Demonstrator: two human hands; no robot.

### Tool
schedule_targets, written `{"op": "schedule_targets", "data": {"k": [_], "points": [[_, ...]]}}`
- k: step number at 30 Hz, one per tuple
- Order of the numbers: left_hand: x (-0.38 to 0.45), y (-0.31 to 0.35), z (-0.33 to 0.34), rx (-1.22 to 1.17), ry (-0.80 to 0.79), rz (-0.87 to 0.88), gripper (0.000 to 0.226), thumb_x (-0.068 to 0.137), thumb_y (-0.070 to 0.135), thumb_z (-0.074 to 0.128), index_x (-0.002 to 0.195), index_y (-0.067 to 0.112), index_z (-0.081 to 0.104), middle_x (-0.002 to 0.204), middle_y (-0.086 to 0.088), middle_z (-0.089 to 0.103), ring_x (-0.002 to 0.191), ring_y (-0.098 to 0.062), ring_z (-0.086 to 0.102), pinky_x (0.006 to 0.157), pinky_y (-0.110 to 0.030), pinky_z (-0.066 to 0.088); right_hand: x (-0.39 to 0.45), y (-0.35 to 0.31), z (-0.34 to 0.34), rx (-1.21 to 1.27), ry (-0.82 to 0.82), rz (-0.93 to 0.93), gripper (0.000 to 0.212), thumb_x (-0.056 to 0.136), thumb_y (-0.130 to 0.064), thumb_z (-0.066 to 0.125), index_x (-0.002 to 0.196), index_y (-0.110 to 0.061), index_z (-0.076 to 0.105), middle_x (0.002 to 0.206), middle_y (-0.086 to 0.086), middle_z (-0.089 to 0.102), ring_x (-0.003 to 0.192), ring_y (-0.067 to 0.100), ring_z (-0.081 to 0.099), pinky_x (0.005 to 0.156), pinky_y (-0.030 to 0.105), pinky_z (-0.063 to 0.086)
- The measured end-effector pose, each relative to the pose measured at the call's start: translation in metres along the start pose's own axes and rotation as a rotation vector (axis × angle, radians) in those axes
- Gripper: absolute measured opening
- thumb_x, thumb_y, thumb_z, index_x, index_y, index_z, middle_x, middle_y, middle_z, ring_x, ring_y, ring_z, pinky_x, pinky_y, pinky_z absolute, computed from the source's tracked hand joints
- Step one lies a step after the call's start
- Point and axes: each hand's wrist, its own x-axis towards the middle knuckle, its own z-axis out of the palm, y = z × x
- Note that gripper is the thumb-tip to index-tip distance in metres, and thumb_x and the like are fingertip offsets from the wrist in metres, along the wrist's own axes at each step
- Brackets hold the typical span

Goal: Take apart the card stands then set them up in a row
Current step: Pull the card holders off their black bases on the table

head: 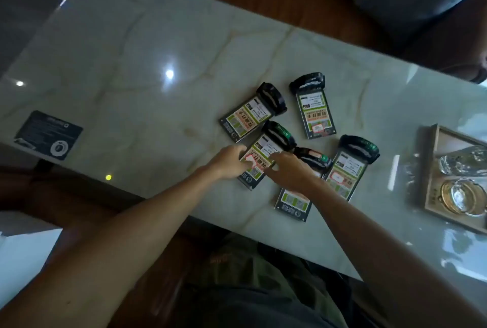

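Note:
Several card stands lie flat on the marble table (pixel 147 69), each a clear panel with a green and orange printed card and a black round base. My left hand (pixel 229 161) and my right hand (pixel 291 168) both grip the middle card stand (pixel 263 152) by its long edges. Another stand (pixel 249 116) lies just beyond it, one more card stand (pixel 315 114) sits farther right, and a fourth stand (pixel 347 169) lies at the right. A fifth stand (pixel 293 202) is partly hidden under my right wrist.
A wooden tray (pixel 432 169) with a glass ashtray (pixel 463 197) and clear glasses (pixel 463 160) stands at the right edge. A black card (pixel 48 135) lies flat at the table's left. Brown seating surrounds the table.

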Motion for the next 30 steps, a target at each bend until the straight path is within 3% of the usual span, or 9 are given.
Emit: {"op": "schedule_targets", "data": {"k": [3, 5, 7, 9, 14, 19, 23, 26, 30], "points": [[0.001, -0.005, 0.008, -0.047, 0.0, -0.067, 0.054, 0.091, 0.042, 0.067, 0.131, 0.009, 0.052, 0.128, -0.012, 0.063, 0.109, -0.025, 0.062, 0.081, -0.032, 0.048, 0.004, 0.0, 0.016, 0.221, -0.045, 0.131, 0.031, 0.098, -0.034, 0.059, 0.114, -0.01, 0.068, 0.115, 0.008, 0.068, 0.102, 0.025, 0.065, 0.084, 0.036, 0.053], [0.003, -0.01, 0.014, -0.063, 0.013, -0.118, 0.061, 0.09, 0.048, 0.066, 0.131, 0.006, 0.049, 0.128, -0.014, 0.061, 0.104, -0.025, 0.06, 0.078, -0.033, 0.048, 0.006, -0.002, 0.026, 0.321, -0.068, 0.215, 0.024, 0.098, -0.031, 0.059, 0.105, -0.01, 0.068, 0.1, 0.004, 0.065, 0.091, 0.022, 0.062, 0.075, 0.032, 0.048], [0.006, -0.014, 0.016, -0.087, 0.055, -0.146, 0.071, 0.088, 0.051, 0.067, 0.139, 0.005, 0.045, 0.135, -0.014, 0.056, 0.111, -0.025, 0.059, 0.082, -0.034, 0.048, 0.009, -0.002, 0.034, 0.527, -0.063, 0.295, 0.013, 0.098, -0.026, 0.06, 0.101, -0.015, 0.066, 0.085, -0.004, 0.061, 0.079, 0.017, 0.058, 0.07, 0.032, 0.05], [0.008, -0.017, 0.018, -0.126, 0.071, -0.175, 0.072, 0.088, 0.05, 0.068, 0.141, 0.006, 0.046, 0.137, -0.012, 0.056, 0.117, -0.025, 0.059, 0.086, -0.032, 0.048, 0.013, -0.002, 0.042, 0.747, -0.043, 0.399, 0.007, 0.097, -0.023, 0.062, 0.096, -0.016, 0.063, 0.086, -0.003, 0.063, 0.078, 0.015, 0.06, 0.073, 0.036, 0.057], [0.017, -0.026, 0.024, -0.3, 0.158, -0.239, 0.068, 0.078, 0.053, 0.068, 0.134, 0.02, 0.052, 0.131, -0.006, 0.062, 0.114, -0.02, 0.063, 0.097, -0.04, 0.053, 0.028, 0.003, 0.053, 1.152, 0.038, 0.614, 0.025, 0.091, -0.02, 0.071, 0.109, -0.004, 0.063, 0.097, 0.013, 0.067, 0.079, 0.023, 0.066, 0.073, 0.036, 0.061], [0.022, -0.016, 0.011, -0.355, 0.124, -0.271, 0.054, 0.085, 0.034, 0.074, 0.132, 0.013, 0.057, 0.126, -0.001, 0.062, 0.114, -0.018, 0.059, 0.095, -0.031, 0.048, 0.027, 0.002, 0.055, 1.16, 0.061, 0.613, 0.016, 0.092, -0.022, 0.07, 0.102, -0.01, 0.067, 0.093, 0.008, 0.069, 0.077, 0.02, 0.063, 0.066, 0.031, 0.056], [0.028, -0.004, -0.006, -0.326, 0.127, -0.129, 0.039, 0.085, 0.015, 0.075, 0.123, 0.016, 0.067, 0.105, 0.002, 0.069, 0.099, -0.015, 0.066, 0.082, -0.022, 0.05, 0.021, 0.008, 0.036, 1.145, 0.164, 0.562, 0.015, 0.092, -0.02, 0.07, 0.098, -0.007, 0.067, 0.086, 0.006, 0.07, 0.066, 0.017, 0.061, 0.058, 0.03, 0.05], [0.033, 0.018, -0.02, -0.362, 0.122, -0.036, 0.034, 0.083, 0.016, 0.077, 0.116, 0.013, 0.072, 0.099, 0.002, 0.073, 0.095, -0.011, 0.069, 0.081, -0.018, 0.054, 0.017, 0.008, 0.015, 1.21, 0.269, 0.545, 0.01, 0.093, -0.014, 0.067, 0.092, -0.005, 0.069, 0.077, 0.005, 0.071, 0.064, 0.018, 0.06, 0.059, 0.033, 0.05], [0.043, 0.048, -0.033, -0.412, 0.146, 0.048, 0.024, 0.086, 0.02, 0.075, 0.109, 0.012, 0.076, 0.096, 0.009, 0.073, 0.087, 0.009, 0.063, 0.071, -0.002, 0.044, 0.019, 0.01, -0.019, 1.246, 0.321, 0.525, 0.011, 0.097, -0.011, 0.059, 0.091, -0.005, 0.067, 0.068, 0.002, 0.07, 0.052, 0.013, 0.059, 0.054, 0.029, 0.049]]}}
